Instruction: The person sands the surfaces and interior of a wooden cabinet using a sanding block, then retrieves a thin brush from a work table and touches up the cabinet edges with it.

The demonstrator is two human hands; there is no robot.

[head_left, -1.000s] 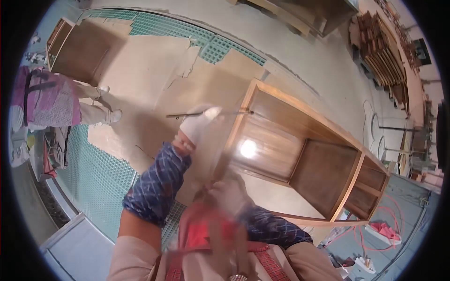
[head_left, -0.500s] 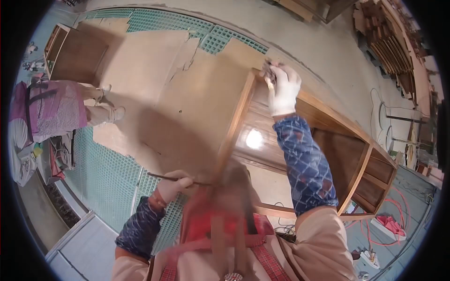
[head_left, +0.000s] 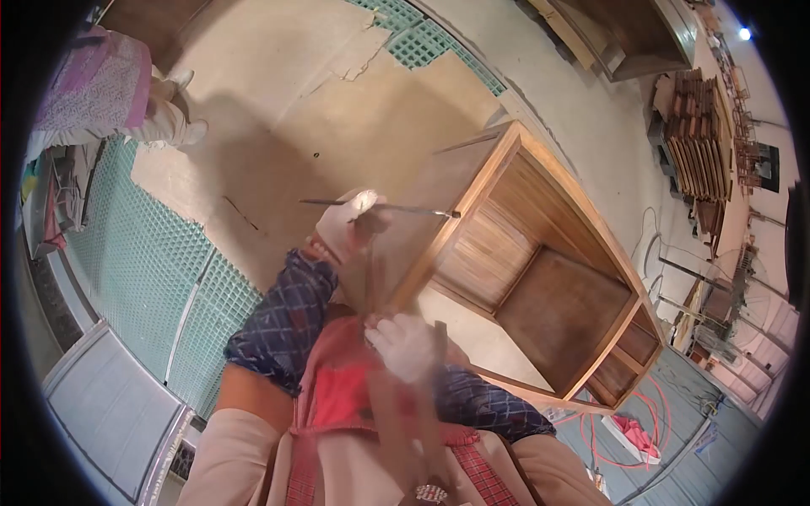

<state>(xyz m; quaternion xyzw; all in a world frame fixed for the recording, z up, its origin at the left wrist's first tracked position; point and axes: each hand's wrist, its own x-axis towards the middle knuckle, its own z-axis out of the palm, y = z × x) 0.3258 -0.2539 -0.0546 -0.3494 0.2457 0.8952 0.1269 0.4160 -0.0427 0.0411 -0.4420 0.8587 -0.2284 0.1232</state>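
A slim, dark-handled brush [head_left: 405, 207] is gripped in my left hand [head_left: 342, 226], which wears a pale glove. The brush's tip lies over the front edge of a wooden cabinet [head_left: 479, 196], whether touching it I cannot tell. This brown cabinet rests tilted before me, its open side showing a large compartment and smaller ones at the right end. Close to my red-clad front, my white-gloved right hand [head_left: 405, 344] is curled near the cabinet's near corner. What its fingers hold, if anything, is hidden and blurred.
Brown board [head_left: 278, 76] covers green grating [head_left: 143, 211] underfoot. Another person in a purple apron [head_left: 97, 88] stands at the upper left. Stacked wooden panels [head_left: 696, 143] and another cabinet [head_left: 624, 38] are at upper right. A red hose [head_left: 595, 438] lies lower right.
My right hand has come down from the cabinet's far corner, where it held a dark crumpled wad, to my front. My left hand has risen forward with the brush. The view has shifted.
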